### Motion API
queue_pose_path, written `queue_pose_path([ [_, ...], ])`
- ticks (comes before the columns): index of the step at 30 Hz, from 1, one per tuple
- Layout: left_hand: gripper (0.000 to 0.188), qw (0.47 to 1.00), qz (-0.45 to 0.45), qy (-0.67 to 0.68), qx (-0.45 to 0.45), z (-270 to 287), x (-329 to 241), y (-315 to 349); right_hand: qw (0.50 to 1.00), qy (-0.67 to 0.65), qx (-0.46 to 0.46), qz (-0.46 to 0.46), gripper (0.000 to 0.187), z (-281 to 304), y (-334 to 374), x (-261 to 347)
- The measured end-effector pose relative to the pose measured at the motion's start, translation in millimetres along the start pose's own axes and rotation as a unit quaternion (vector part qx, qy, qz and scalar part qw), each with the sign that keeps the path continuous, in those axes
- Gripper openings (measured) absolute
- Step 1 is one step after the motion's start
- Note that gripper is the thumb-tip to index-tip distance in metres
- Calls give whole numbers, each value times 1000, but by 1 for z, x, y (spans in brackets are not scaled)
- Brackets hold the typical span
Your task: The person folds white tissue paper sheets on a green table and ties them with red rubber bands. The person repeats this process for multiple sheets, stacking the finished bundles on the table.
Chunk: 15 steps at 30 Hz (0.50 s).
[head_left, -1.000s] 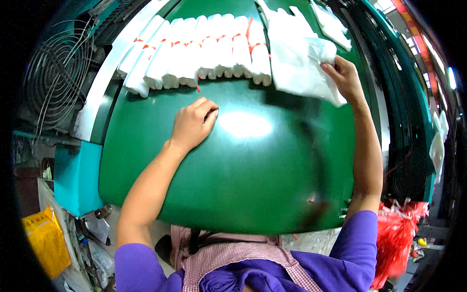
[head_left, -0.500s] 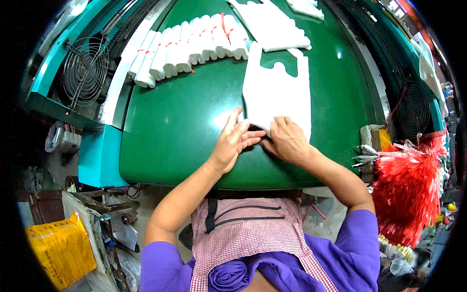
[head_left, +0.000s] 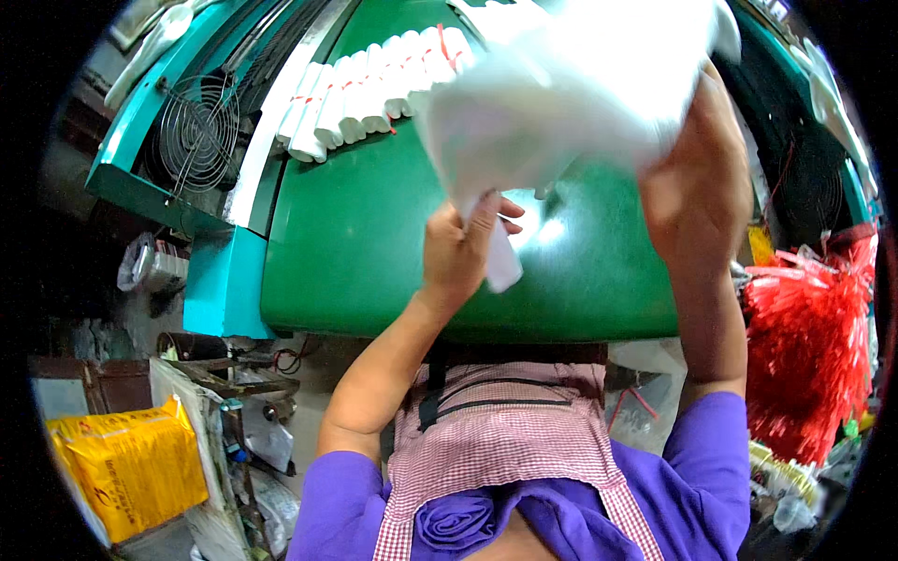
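Observation:
A stack of white plastic vest bags (head_left: 571, 103) is raised off the green belt, tilted and smeared by motion. My left hand (head_left: 456, 248) is closed round one of its lower ends, and a narrow white flap hangs down below my thumb. Higher up on the right, my right hand (head_left: 697, 182) grips the far side of the stack. Its fingertips are mostly hidden behind the plastic. To the left on the belt lies a row of rolled white bag bundles (head_left: 360, 89) tied with red strips.
The green belt (head_left: 374, 243) runs away from me between teal machine frames (head_left: 224, 280). A round wire fan guard (head_left: 199, 131) stands at left. Red plastic strips (head_left: 795, 346) hang at right. A yellow package (head_left: 131, 467) sits at lower left.
The bag stack has come up off the belt toward me. My right hand has risen up and right with it; my left hand has closed on its lower end.

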<state>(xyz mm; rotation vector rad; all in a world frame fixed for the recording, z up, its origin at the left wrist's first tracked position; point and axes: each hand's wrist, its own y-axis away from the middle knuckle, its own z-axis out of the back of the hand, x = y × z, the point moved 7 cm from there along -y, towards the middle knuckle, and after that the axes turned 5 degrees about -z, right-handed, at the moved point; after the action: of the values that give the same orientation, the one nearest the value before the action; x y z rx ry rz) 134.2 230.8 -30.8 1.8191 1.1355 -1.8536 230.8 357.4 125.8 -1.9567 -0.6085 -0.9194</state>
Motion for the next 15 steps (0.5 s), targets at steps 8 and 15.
queue_pose_path([
  [8, 39, 966, 249, 49, -45, 74, 48, 89, 758, 553, 332, -101, 55, 67, 96, -126],
  [15, 51, 898, -73, -417, 118, 100, 3, 110, 678, 591, 423, -109, 72, 71, 173, -125],
])
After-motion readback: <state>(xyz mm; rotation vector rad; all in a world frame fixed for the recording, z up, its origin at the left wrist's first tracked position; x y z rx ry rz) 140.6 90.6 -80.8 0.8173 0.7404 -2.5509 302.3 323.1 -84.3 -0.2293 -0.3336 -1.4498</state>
